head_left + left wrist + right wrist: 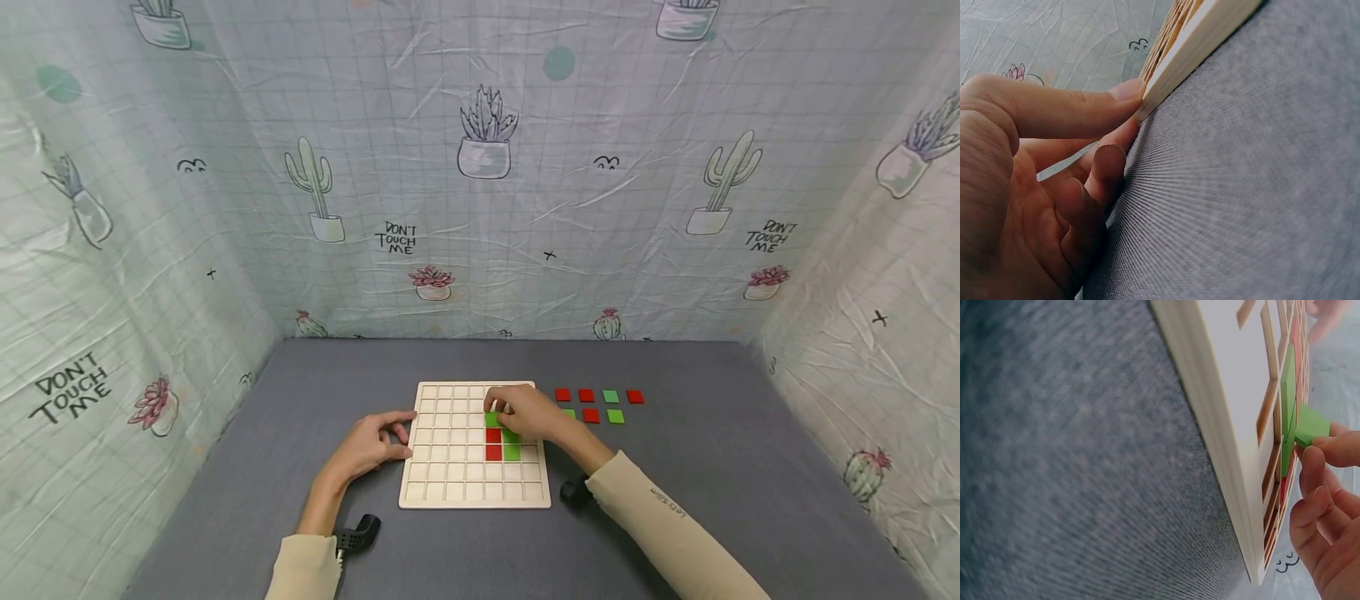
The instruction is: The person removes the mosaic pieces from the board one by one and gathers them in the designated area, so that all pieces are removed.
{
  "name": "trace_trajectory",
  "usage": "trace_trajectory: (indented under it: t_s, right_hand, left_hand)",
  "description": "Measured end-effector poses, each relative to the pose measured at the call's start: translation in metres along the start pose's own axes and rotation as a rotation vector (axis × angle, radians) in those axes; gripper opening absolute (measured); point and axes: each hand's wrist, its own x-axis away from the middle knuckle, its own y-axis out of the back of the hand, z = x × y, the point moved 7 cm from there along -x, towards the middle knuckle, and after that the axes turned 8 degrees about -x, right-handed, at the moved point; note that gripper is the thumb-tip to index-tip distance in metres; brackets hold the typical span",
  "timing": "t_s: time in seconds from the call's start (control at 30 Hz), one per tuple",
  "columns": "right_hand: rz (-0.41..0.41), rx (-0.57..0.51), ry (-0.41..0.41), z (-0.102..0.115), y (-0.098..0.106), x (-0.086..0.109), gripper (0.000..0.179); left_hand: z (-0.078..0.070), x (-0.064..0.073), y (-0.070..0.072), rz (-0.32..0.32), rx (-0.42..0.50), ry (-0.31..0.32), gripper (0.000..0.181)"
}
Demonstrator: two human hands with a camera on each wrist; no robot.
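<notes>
A square wooden grid board (442, 492) lies flat on the grey table. My left hand (369, 443) is at its left edge, thumb and forefinger touching the side well apart, the other fingers loosely bent. In the left wrist view the thumb tip rests against the board's pale edge (1175, 62). Over the board's upper right part, my right hand (525, 410) pinches a green square tile (1311, 425) between thumb and finger, tilted above the grid. Beneath and beside it, red tiles (493, 452) and green tiles (512, 452) sit in the board's cells.
Right of the board lie several loose tiles in two rows, among them a red tile (635, 397) and a green tile (615, 417); the right forearm passes just in front of them. A cloth printed with cacti (487, 208) hangs behind the table and at both sides.
</notes>
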Motion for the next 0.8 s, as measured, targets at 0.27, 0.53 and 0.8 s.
trace_trajectory:
  t_s: [0.27, 0.53, 0.8]
  right_hand:
    - [-0.01, -0.004, 0.001, -0.002, 0.0, 0.001, 0.017]
    - [-0.022, -0.032, -0.024, -0.002, 0.007, 0.004, 0.019]
    - [-0.052, -0.038, -0.033, -0.002, 0.022, 0.018, 0.02]
  left_hand:
    - [0.0, -0.001, -0.001, 0.006, 0.012, 0.004, 0.061]
    - [-0.001, 0.0, 0.001, 0.001, 0.011, -0.004, 0.061]
    - [-0.001, 0.002, 0.001, 0.004, 0.013, -0.003, 0.059]
